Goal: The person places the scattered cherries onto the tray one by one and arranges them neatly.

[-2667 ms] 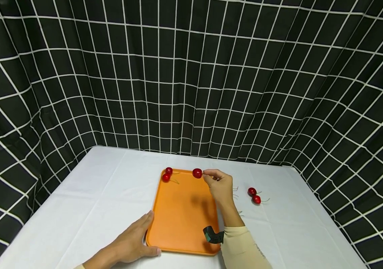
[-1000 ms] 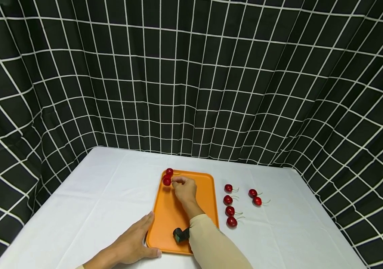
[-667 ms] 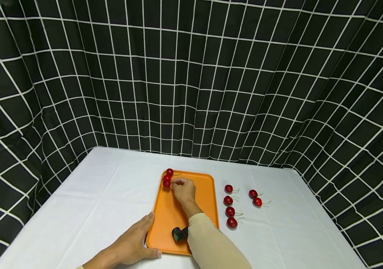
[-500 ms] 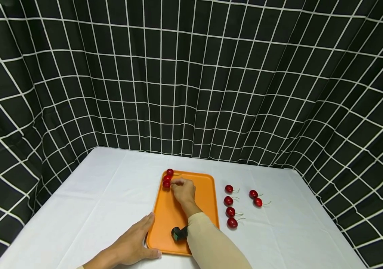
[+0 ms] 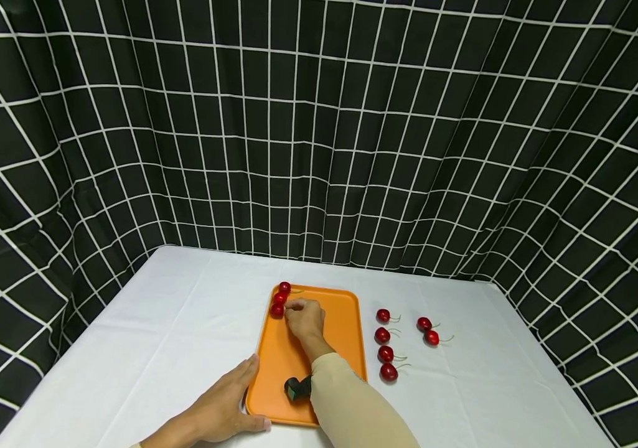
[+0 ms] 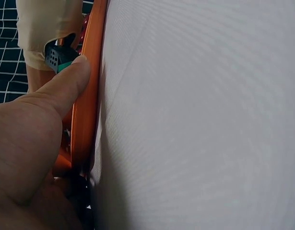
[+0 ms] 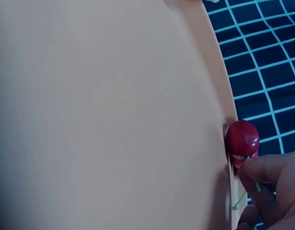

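My right hand point(image 5: 306, 320) is over the left side of an orange tray point(image 5: 341, 330), pinching a red cherry point(image 5: 277, 310) by its stem. In the right wrist view, the cherry point(image 7: 242, 138) sits at the tray's side, its green stem between thumb and finger. Just behind it, two more cherries line the tray's far left corner, the nearer one point(image 5: 280, 298) and the farther one point(image 5: 284, 287). My left hand point(image 5: 223, 401) rests at the tray's near left corner, fingers along the left edge, thumb at the front edge. The left wrist view shows the thumb extended against the orange rim point(image 6: 85, 110).
Right of the tray, a column of several stemmed cherries point(image 5: 383, 335) lies on the white tablecloth point(image 5: 492, 386). Farther right are two more cherries point(image 5: 432, 338). A black curtain with a white grid point(image 5: 319, 124) surrounds the table's back and sides.
My right hand has carried the cherry from the tray's far right to its left side and lowered it beside the other two. My left hand has stayed at the corner.
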`<state>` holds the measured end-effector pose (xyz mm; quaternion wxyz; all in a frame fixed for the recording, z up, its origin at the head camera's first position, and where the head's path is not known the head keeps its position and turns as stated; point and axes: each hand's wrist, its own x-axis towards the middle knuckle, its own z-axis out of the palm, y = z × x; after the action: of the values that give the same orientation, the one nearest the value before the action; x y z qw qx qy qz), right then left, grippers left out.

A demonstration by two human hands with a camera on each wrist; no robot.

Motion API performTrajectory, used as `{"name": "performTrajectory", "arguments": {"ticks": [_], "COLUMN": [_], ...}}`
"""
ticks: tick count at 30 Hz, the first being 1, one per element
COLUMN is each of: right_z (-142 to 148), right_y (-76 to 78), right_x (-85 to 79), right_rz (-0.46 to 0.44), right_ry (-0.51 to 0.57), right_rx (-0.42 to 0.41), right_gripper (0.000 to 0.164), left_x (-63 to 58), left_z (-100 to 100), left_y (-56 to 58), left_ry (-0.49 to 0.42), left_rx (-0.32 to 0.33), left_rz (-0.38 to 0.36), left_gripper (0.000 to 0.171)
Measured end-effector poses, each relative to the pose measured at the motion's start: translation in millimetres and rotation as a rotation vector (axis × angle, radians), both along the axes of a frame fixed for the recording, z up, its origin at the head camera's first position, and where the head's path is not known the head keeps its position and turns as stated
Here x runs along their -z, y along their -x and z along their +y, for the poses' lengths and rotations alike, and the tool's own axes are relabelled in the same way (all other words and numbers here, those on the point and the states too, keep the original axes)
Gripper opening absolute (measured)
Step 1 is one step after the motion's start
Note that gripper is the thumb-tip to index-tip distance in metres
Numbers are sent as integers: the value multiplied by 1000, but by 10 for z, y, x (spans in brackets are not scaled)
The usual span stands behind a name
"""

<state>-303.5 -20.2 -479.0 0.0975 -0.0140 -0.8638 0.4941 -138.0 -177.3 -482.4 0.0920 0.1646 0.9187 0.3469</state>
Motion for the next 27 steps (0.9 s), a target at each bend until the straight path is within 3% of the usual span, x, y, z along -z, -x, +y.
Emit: {"name": "performTrajectory", "arguments": {"ticks": [17, 23, 27], "right_z": [100, 222, 285], "right_y": [-16, 0, -27], "right_x": [-59, -210, -409], "right_rz": [-24, -25, 9], "right_ry": [1, 35, 99], "right_rx": [-41, -85, -147], "right_gripper": [7, 10, 9], "left_x": [-1, -10, -9], "left_z": [10, 13, 15], "left_y": [-5, -7, 1], "left_ry": [19, 16, 13], "left_rx": [-5, -10, -11], "left_rz": [10, -6, 0], "left_gripper": [117, 117, 117]}}
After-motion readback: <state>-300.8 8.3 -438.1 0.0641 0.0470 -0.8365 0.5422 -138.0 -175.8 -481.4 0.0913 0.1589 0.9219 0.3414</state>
